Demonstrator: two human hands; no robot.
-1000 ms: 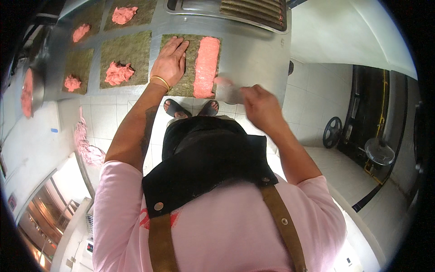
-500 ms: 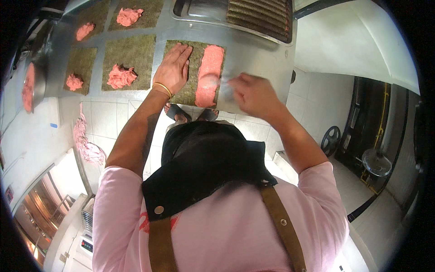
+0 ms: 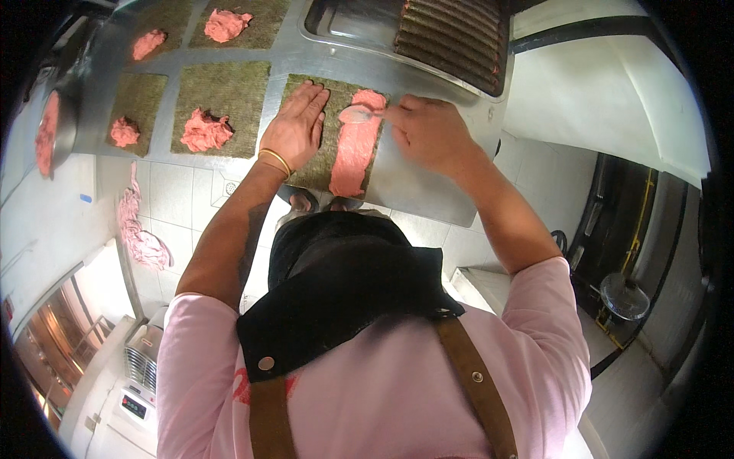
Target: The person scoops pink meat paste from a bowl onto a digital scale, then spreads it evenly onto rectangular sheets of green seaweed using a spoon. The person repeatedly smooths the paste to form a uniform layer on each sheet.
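My left hand (image 3: 297, 126) lies flat, fingers stretched, on the left part of a dark green seaweed sheet (image 3: 323, 157). A strip of pink paste (image 3: 354, 157) runs from far to near along the sheet's right side. My right hand (image 3: 430, 134) grips the handle of a metal spoon (image 3: 355, 114) from the right. The spoon's bowl rests on the paste towards the far end of the strip. To the left, another seaweed sheet (image 3: 245, 84) carries an unspread pink mound (image 3: 205, 131). Several sheets with similar mounds lie around it.
Beyond my hands, a metal tray (image 3: 344, 24) holds several dark rolls (image 3: 451, 42) side by side. A metal bowl (image 3: 67, 134) with pink paste stands at the far left. The steel table (image 3: 428, 191) ends just in front of me.
My right hand has moved the spoon away from me along the strip, from its middle to near its far end. My left hand stays flat on the sheet.
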